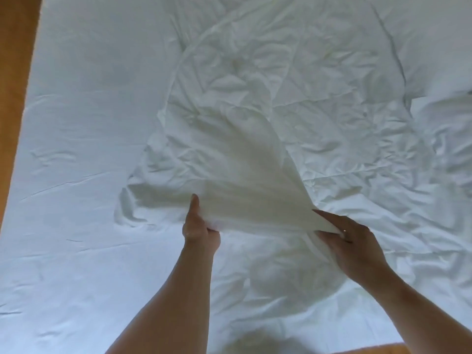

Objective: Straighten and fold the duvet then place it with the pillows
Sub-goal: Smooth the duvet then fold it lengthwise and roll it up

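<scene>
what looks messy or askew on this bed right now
The duvet lies crumpled and skewed on the bed sheet, creased all over, with its edges curving rather than running square. The left hand and right hand pinch its near edge, lifted off the sheet. Nothing looks spilled or torn.

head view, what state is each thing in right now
duvet: crumpled, not folded, near edge lifted off the sheet
left hand: grips the duvet's near edge, thumb on top
right hand: pinches the duvet's near edge
sheet: lies flat, lightly wrinkled
pillow: seems to lie flat at the far right, partly out of frame
</scene>
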Available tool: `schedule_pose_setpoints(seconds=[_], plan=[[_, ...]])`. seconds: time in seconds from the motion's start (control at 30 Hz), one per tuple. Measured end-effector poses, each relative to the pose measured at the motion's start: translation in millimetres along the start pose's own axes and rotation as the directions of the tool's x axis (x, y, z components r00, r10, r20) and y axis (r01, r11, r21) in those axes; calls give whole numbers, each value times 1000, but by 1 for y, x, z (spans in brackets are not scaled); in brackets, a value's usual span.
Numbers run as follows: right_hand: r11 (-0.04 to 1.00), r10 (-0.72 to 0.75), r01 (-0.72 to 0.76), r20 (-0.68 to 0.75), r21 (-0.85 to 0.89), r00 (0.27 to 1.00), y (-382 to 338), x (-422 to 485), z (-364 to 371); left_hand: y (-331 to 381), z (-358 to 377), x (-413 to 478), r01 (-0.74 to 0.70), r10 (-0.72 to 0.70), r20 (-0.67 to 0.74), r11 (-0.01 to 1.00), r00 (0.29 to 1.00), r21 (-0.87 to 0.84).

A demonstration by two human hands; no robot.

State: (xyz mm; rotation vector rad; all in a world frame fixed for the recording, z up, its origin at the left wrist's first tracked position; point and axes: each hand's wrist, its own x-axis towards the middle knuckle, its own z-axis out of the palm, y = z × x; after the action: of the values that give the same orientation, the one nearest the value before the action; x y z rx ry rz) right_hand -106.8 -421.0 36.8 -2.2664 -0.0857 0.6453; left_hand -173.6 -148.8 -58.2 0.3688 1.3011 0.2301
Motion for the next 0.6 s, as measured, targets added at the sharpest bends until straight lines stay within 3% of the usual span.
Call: schedule_pose_setpoints(seconds=[0.07,0.2,0.3,0.43,0.5,0.6], plan=[[996,90,-91,12,16,996,32,-11,-25,-16,21,-6,-35,44,-88,995,995,98],[961,265,-258,62,-101,962,103,-18,-59,-91,65,-49,-208,218,19,896,976,393],[963,258,-254,36,-85,966,131,-13,-78,-166,77,-87,-372,325,200,649,924,663],[990,39,-43,30,137,999,104,9,-102,-253,88,-126,-505,306,424,275,853,818],[999,-47,45,152,17,987,83,20,-110,-287,96,-145,-530,254,487,137,836,837],[948,-12,86,237,-308,971,78,45,-119,-321,109,-167,-590,134,591,-52,795,805]])
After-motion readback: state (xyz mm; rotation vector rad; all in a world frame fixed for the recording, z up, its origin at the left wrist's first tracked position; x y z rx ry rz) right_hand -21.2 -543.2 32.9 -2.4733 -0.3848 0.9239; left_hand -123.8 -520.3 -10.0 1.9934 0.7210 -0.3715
